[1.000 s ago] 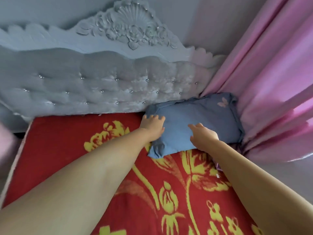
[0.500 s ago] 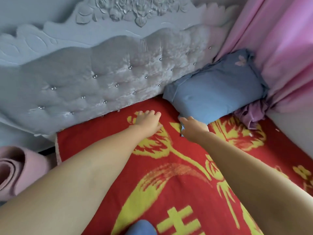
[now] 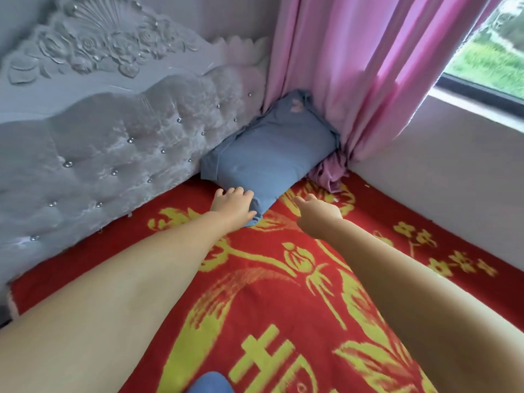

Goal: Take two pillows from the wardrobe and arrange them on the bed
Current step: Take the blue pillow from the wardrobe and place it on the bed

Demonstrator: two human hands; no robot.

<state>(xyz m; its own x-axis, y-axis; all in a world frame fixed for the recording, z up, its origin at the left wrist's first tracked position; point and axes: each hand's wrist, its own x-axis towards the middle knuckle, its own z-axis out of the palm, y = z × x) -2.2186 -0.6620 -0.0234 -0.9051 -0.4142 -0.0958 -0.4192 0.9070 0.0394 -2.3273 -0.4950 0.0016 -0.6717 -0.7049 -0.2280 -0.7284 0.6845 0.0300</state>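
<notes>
Up in the far corner of the bed [image 3: 283, 293], where the tufted headboard [image 3: 113, 154] meets the pink curtain [image 3: 354, 80], I see the blue pillow [image 3: 272, 157] lying on the red-and-yellow blanket. Its long axis runs diagonally, from the near corner by my hands up and away toward the curtain, with its far side leaning on the headboard. My left hand [image 3: 234, 207] is the nearer one: it rests on the pillow's near corner, fingers spread flat and pressing the fabric, not clamped around anything that I can make out. My right hand [image 3: 317, 212] sits just to the right of that same corner, over the blanket, fingers loosely apart and holding nothing; whether it touches the pillow edge I cannot tell. So the pillow lies straight ahead and slightly right of the left hand, and up-left of the right. At the bottom edge of the view a second blue shape [image 3: 209, 382] pokes in, probably the other pillow, though too little shows to be sure. I judge the first pillow nearly placed, and the next move is a small squaring nudge from that near corner, so it lies along the headboard
</notes>
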